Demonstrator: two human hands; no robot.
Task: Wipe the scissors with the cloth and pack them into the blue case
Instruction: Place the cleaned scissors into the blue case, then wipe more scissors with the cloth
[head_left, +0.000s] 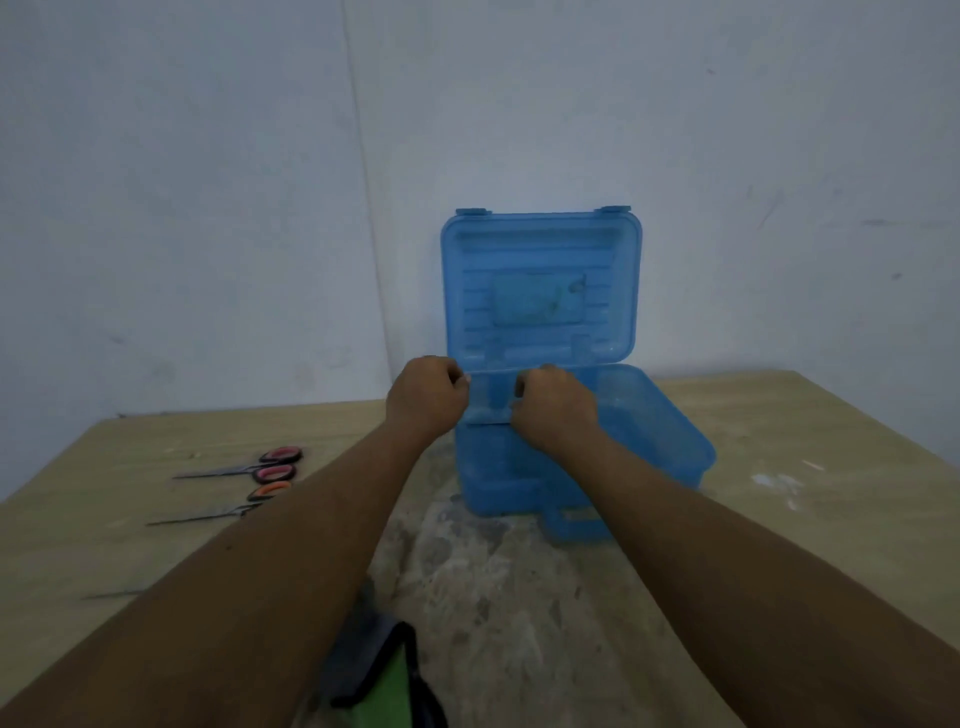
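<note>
Showing an unreadable lid label (537, 300), blue case (660, 436) stands open.

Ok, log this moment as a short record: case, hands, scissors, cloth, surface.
case: blue case open, lid upright against the wall
left hand: left hand closed at the case's near-left rim
right hand: right hand closed on the rim beside it
scissors: two pairs on the table, left of the case
cloth: green-and-grey cloth at the near edge
surface: wooden table
</note>
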